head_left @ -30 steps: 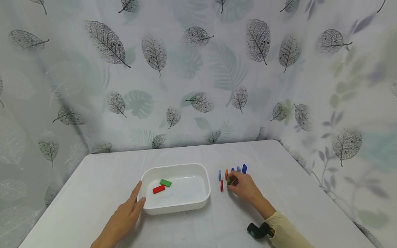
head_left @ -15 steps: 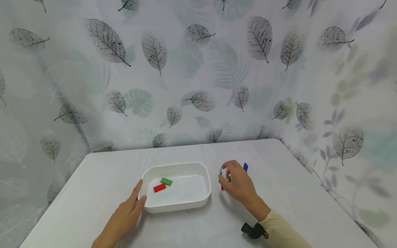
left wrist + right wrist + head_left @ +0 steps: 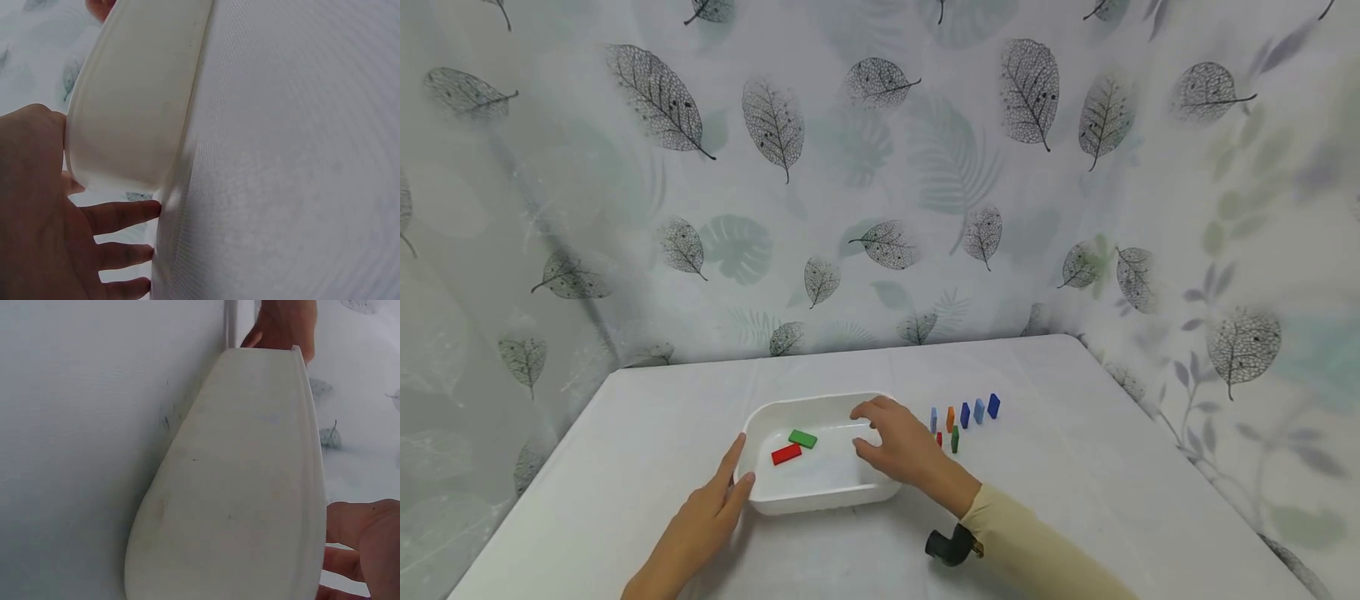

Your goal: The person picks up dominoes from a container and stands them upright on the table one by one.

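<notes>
My left hand (image 3: 700, 517) rests against the left end of the white plastic tray (image 3: 820, 503), thumb and forefinger at its rim. In the left wrist view its other fingers (image 3: 125, 255) stretch out straight, tips on the white cloth. Over the right part of the tray hovers my right hand (image 3: 898, 442), thumb and fingers apart with nothing seen between them. A green domino (image 3: 802, 439) and a red domino (image 3: 786, 454) lie flat inside the tray. Right of it a green domino (image 3: 955, 439) stands upright, beside a partly hidden red domino (image 3: 939, 439).
Behind those two stands a row of upright dominoes: light blue (image 3: 934, 419), orange (image 3: 951, 419), dark blue (image 3: 965, 415), light blue and blue (image 3: 994, 406). A black wrist camera (image 3: 951, 546) hangs at my right sleeve (image 3: 1037, 542). A leaf-patterned curtain (image 3: 880, 183) borders the table.
My right hand has let go of the green domino, which now stands upright, and has moved left over the tray. My left hand has stayed at the tray.
</notes>
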Motion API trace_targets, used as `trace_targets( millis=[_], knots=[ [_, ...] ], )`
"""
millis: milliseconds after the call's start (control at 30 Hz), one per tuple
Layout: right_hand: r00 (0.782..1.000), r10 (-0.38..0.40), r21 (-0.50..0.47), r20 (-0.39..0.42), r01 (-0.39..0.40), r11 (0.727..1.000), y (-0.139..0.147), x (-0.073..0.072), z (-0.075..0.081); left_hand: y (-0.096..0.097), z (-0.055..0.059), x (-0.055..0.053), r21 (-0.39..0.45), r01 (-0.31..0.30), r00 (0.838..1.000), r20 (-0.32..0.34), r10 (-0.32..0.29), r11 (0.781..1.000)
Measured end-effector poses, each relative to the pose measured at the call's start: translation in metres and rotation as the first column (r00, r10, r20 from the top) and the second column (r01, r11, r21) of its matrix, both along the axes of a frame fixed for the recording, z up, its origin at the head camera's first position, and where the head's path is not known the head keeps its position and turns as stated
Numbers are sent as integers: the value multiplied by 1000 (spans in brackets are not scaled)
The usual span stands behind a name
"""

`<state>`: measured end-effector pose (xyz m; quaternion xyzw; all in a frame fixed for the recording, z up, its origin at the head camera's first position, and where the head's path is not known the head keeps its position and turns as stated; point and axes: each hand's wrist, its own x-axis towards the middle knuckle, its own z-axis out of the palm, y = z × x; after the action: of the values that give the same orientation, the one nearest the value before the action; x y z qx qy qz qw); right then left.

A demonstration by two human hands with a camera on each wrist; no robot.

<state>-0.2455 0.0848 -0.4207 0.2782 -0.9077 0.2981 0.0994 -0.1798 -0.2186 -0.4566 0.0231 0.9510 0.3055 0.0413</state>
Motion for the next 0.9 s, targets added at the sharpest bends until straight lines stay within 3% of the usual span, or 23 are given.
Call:
trace_targets(
  millis=[267,500,900],
  knots=[
    [997,60,121,39,-64,991,-37,-14,2,-2,1,1,-1,7,1000,-17,-7,1000],
    [992,60,226,107,-83,970,-61,-20,-4,0,1,1,5,8,1000,-11,-8,1000],
    [991,100,349,86,-124,929,-92,-23,-12,-2,1,2,11,22,999,-48,-21,1000]
  ],
)
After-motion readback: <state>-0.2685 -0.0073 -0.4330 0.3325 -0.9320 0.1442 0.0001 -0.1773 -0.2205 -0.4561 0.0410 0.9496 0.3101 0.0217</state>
